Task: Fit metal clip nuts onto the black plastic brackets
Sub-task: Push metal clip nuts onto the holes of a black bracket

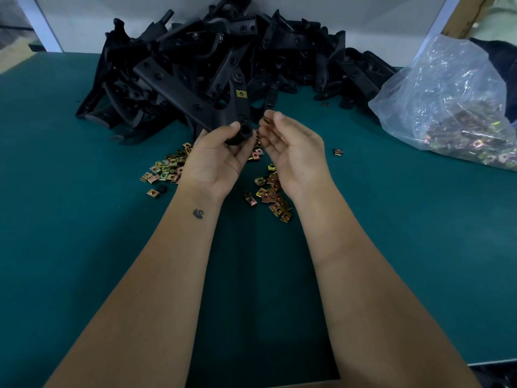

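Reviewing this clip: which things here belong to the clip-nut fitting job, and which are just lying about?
In the job:
- black plastic bracket, held by the left hand
- clip nut, pinched by the right hand
- loose clip nuts on the green mat
- bracket pile
- plastic bag of clip nuts

Lying about:
- white frame post

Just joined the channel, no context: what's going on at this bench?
A person is fitting clip nuts to black brackets. The left hand grips one bracket, which already carries a fitted clip; the right hand pinches a clip nut beside its near end. Loose clip nuts lie on the green table, the bracket pile behind, a bag of clips to the right.
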### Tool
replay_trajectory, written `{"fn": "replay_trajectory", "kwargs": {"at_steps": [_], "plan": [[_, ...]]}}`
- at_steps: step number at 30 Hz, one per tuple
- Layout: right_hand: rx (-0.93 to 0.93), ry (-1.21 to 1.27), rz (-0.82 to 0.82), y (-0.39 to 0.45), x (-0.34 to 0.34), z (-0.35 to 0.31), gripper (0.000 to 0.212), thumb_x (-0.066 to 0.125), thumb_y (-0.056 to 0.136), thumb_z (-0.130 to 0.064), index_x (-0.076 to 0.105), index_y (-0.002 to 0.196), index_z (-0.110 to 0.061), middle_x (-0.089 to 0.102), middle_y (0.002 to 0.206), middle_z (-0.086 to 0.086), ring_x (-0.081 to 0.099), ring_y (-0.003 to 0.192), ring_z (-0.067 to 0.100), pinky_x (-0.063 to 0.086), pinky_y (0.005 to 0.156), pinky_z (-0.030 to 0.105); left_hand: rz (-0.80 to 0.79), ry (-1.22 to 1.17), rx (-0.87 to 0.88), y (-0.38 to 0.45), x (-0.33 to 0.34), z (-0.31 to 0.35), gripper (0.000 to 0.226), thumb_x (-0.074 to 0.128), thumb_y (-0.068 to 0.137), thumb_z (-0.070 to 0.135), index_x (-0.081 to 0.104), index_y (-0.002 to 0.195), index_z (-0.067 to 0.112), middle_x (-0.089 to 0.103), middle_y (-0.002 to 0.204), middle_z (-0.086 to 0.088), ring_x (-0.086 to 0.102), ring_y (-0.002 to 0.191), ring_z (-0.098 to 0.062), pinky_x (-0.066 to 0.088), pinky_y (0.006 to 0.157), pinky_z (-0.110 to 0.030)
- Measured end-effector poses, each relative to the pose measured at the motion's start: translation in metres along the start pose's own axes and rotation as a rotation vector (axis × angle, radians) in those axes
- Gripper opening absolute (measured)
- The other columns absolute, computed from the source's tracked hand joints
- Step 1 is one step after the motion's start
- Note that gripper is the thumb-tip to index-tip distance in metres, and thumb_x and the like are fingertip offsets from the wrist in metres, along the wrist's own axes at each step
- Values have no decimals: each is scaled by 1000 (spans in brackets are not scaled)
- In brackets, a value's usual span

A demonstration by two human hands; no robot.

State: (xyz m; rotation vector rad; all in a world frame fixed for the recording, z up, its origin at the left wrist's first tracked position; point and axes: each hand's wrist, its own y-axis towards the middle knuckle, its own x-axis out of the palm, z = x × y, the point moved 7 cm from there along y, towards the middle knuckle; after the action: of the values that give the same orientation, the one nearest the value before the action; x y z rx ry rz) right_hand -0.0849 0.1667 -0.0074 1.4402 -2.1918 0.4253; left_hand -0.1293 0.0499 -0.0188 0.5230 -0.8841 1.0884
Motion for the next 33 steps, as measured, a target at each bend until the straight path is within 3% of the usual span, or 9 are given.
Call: {"fn": "replay_trajectory", "kwargs": {"at_steps": [4, 11, 27, 33], "plan": [[-77, -70, 5, 0, -1, -5, 16, 64, 88, 7, 71, 93, -6, 70, 84, 6, 68, 76, 11, 55, 76, 22, -10, -30, -30, -1, 1, -2, 15, 48, 94, -4, 55, 107, 1, 65, 92, -15, 65, 83, -23, 59, 79, -30], [-97, -164, 26, 0, 1, -2, 16, 67, 85, 8, 73, 92, -5, 74, 81, 6, 71, 82, 15, 57, 85, 28, -28, -62, -65, 1, 2, -5, 20, 44, 92, -3, 57, 107, 1, 67, 93, -16, 66, 80, -24, 58, 78, -29], [-45, -162, -4, -2, 4, -2, 16, 64, 86, 7, 69, 78, -5, 72, 74, 6, 69, 74, 15, 57, 76, 24, -44, -27, -80, 0, 4, -7, 24, 37, 90, -1, 57, 104, 1, 66, 89, -13, 61, 80, -21, 52, 79, -27], [-38, -189, -30, -2, 5, -1, 15, 65, 87, 6, 69, 79, -5, 71, 75, 6, 68, 76, 15, 57, 76, 24, -38, 44, -79, 0, 2, -7, 25, 37, 90, 1, 53, 109, 4, 61, 97, -11, 58, 82, -18, 49, 77, -25]]}}
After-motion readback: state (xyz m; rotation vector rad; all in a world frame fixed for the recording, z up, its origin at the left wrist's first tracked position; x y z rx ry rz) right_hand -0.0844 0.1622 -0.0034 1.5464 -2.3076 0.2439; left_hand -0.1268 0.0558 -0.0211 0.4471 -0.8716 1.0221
